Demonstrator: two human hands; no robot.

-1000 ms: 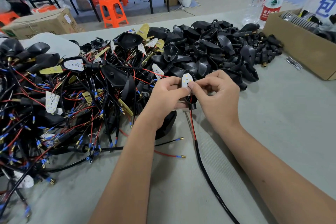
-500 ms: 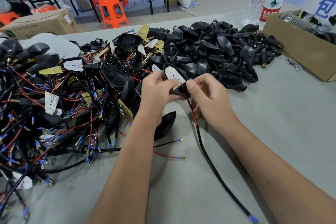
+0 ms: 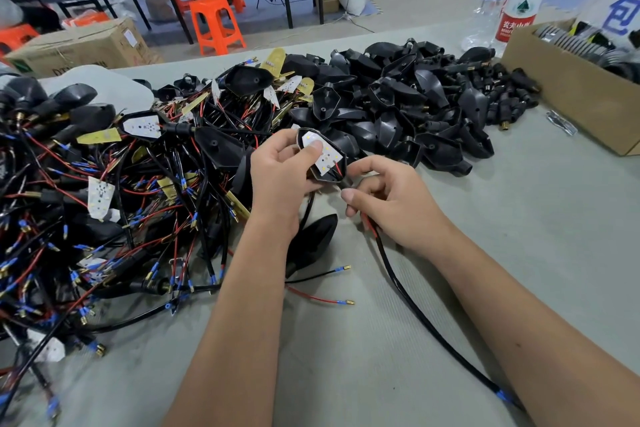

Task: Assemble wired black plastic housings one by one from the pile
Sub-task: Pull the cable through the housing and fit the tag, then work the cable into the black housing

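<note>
Left hand (image 3: 277,170) grips a black housing (image 3: 323,158) just above the surface (image 3: 519,236), thumb pressed on the white LED board (image 3: 322,154) seated inside it. Right hand (image 3: 391,198) pinches the black sleeved cable (image 3: 415,308) just below the housing neck; red wire shows at the pinch. Cable trails toward the near right edge, blue-tipped end there. Open grey felt-like surface right of the hands. Left side: tangled wired pile (image 3: 104,201). Behind: glossy bare shells (image 3: 398,107). Cardboard box (image 3: 571,94) far right, two clear bottles (image 3: 502,0) behind it.
</note>
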